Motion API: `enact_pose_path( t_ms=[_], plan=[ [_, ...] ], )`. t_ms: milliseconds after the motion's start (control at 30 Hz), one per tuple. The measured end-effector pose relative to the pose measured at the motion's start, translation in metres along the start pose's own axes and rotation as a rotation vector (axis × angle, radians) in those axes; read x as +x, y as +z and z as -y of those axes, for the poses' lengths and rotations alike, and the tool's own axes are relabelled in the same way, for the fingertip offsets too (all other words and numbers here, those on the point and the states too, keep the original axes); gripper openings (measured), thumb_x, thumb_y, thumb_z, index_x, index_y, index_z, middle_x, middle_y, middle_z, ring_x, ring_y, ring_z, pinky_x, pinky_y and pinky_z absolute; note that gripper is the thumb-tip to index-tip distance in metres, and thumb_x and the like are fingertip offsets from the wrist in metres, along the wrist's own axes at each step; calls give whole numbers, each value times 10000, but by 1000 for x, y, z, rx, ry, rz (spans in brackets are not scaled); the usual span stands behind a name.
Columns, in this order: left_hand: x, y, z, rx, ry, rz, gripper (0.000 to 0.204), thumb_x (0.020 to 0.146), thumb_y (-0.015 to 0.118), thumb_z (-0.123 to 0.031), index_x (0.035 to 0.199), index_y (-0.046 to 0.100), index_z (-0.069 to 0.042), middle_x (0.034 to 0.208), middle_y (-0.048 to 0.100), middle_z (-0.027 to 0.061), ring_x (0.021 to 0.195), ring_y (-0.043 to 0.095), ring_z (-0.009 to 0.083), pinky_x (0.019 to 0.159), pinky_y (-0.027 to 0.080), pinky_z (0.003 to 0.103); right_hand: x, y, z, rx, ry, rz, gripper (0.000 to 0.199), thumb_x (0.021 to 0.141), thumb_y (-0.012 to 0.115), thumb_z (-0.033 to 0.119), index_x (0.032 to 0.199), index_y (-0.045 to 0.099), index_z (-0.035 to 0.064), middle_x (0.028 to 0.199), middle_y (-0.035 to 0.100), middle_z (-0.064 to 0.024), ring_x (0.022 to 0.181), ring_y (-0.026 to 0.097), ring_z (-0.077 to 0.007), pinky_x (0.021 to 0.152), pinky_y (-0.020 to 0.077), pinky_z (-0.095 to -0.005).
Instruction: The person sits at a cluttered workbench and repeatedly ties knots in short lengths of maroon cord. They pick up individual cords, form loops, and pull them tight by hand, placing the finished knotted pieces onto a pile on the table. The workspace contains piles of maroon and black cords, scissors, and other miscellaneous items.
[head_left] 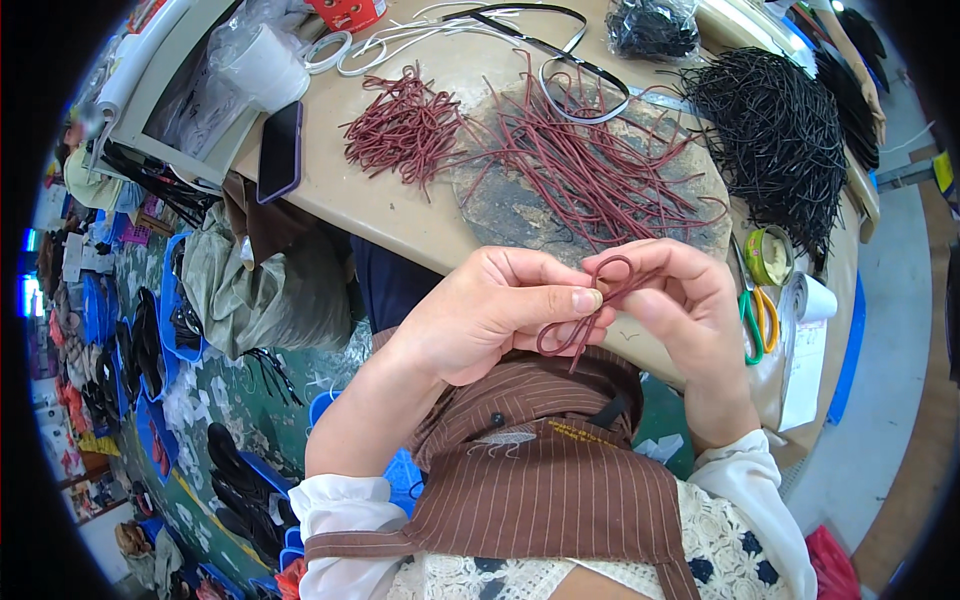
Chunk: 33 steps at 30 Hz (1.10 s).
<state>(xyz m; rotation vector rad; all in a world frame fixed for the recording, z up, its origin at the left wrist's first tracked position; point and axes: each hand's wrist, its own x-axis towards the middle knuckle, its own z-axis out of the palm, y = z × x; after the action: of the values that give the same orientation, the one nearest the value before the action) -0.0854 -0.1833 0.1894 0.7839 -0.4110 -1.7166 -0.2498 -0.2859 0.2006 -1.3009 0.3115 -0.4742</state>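
A thin maroon cord [613,268], bent into loops like a small bow, is pinched between both hands above the near edge of the table. My left hand [490,305] grips it with thumb and forefinger where the strands cross. Closed on the strands at the other side is my right hand [682,305]. Just beyond them, loose maroon cords [590,160] lie spread over a dark, worn round board [500,200]. To their left sits a tangled heap of shorter maroon cords [405,128], several of which look looped or knotted.
On the right side of the table are a big bundle of black cords [765,130], a tape roll [768,257], scissors with green and orange handles [766,320] and a white paper roll [808,298]. A phone [280,152] lies left, near a white spool [265,68]. Black-and-white straps [585,118] cross the back.
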Motion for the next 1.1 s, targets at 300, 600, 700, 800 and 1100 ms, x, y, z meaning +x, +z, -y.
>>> enact_pose_path(
  t_ms=[300, 600, 700, 800, 1100],
  plan=[
    [-2, -1, -7, -7, -159, 0, 147, 799, 616, -93, 880, 609, 30, 812, 632, 149, 652, 600, 163, 578, 483, 259, 0, 1, 1, 110, 169, -19, 106, 831, 562, 14, 900, 557, -67, 886, 606, -115, 777, 610, -149, 718, 516, -270],
    [-4, -5, -10, 16, -272, 90, 179, 799, 629, -136, 885, 610, 20, 810, 641, 129, 714, 628, 167, 606, 511, 268, -5, -4, 2, 190, 267, 9, 133, 832, 578, 63, 890, 568, -57, 899, 615, -129, 823, 610, -160, 757, 513, -282],
    [-3, -11, -10, 24, -279, 110, 205, 806, 623, -145, 924, 602, 21, 831, 640, 126, 726, 627, 159, 627, 515, 258, -5, -3, -2, 259, 280, -16, 133, 831, 579, 67, 885, 566, -54, 892, 617, -136, 821, 614, -176, 758, 516, -302],
    [-5, -10, -12, -22, -213, 21, 233, 793, 608, -70, 991, 566, 45, 877, 626, 170, 725, 635, 202, 672, 532, 289, -3, -1, -11, 332, 222, -83, 133, 831, 579, 70, 891, 560, -48, 910, 614, -143, 839, 613, -192, 771, 514, -323],
    [-32, 1, 18, 211, 181, -321, 117, 763, 620, 17, 869, 590, 58, 804, 628, 132, 710, 635, 174, 654, 549, 271, 2, 9, -18, -125, -142, -216, 325, 754, 645, 43, 1043, 507, -13, 1014, 590, -113, 935, 580, -187, 864, 445, -297]
  ],
)
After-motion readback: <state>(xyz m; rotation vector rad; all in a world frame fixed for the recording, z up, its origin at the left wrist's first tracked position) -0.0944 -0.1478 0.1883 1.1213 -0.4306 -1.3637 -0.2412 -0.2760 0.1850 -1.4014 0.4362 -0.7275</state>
